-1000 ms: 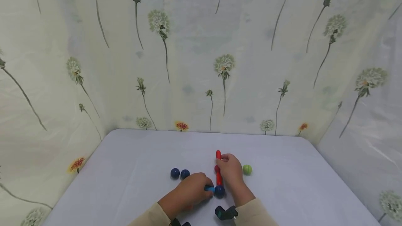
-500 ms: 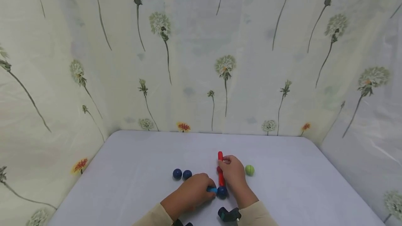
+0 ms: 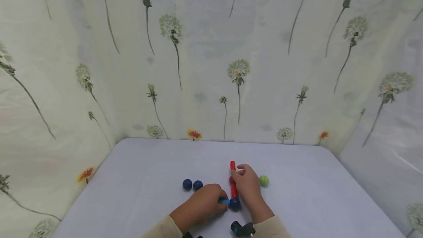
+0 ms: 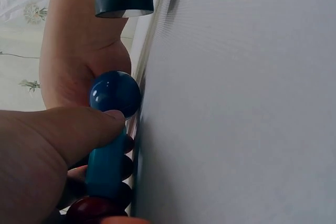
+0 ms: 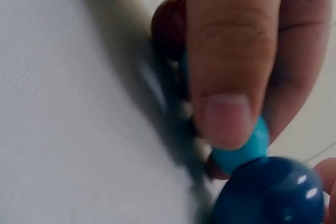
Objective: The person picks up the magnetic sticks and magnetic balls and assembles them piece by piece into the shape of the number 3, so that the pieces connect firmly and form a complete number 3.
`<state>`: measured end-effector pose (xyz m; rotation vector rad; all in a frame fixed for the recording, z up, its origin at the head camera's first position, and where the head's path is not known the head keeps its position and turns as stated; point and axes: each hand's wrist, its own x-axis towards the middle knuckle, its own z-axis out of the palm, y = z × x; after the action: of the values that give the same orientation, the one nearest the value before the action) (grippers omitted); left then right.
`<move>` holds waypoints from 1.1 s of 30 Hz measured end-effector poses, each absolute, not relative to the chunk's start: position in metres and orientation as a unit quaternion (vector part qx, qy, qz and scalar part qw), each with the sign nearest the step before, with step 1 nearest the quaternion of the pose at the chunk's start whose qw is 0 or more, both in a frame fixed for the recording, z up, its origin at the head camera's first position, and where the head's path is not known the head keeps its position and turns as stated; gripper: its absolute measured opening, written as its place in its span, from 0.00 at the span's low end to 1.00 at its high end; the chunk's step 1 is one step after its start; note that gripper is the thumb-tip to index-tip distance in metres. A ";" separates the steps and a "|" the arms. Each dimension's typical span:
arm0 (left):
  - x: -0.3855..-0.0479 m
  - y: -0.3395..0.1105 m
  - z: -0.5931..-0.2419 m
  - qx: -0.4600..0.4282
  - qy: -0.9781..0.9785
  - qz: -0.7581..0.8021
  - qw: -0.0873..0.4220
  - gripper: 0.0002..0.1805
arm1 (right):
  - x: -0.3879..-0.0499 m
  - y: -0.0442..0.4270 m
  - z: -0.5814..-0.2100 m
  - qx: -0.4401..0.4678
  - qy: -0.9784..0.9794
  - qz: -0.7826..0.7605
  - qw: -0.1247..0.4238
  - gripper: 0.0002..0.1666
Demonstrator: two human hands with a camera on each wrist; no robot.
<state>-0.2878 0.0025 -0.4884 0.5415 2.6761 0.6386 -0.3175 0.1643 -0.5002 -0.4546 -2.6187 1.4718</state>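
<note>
In the head view my left hand [image 3: 208, 201] grips a light-blue stick [image 3: 224, 201], its thumb on top. A dark-blue ball [image 3: 235, 204] touches the stick's right end and the lower end of a red stick [image 3: 234, 191]. Further along that line come a red ball [image 3: 232, 180] and a second red stick [image 3: 232, 165]. My right hand [image 3: 248, 184] holds this upper stick near the red ball. The left wrist view shows a dark-red ball [image 4: 92, 209] at the near end of the blue stick [image 4: 105, 163]. The right wrist view shows a thumb on the light-blue stick [image 5: 242, 153].
Two dark-blue balls, a left one [image 3: 187, 184] and a right one [image 3: 198, 185], lie left of my hands. A green ball [image 3: 264, 180] lies to the right. Something orange [image 3: 202, 221] shows under my left hand. A floral curtain [image 3: 211, 65] surrounds the white table [image 3: 148, 168].
The head view shifts slightly, so everything appears a little to the right and lower. My right forefinger lifts a little away from the upper red stick. My left hand keeps its grip.
</note>
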 end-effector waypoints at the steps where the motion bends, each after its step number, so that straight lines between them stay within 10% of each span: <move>1: -0.287 0.002 -0.489 0.188 0.942 0.224 0.168 0.12 | -0.317 0.164 -0.499 -0.148 -0.862 0.482 0.054 0.28; 20: -0.287 0.004 -0.489 0.178 0.942 0.222 0.176 0.13 | -0.309 0.212 -0.481 -0.093 -0.931 0.323 0.144 0.25; 33: -0.287 0.004 -0.489 0.180 0.941 0.224 0.179 0.13 | -0.304 0.256 -0.487 -0.093 -0.949 0.297 0.062 0.32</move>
<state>-0.2872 0.0040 -0.4891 0.5087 2.6611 0.6328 -0.3043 0.2561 -0.4865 -0.2799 -2.8686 0.8967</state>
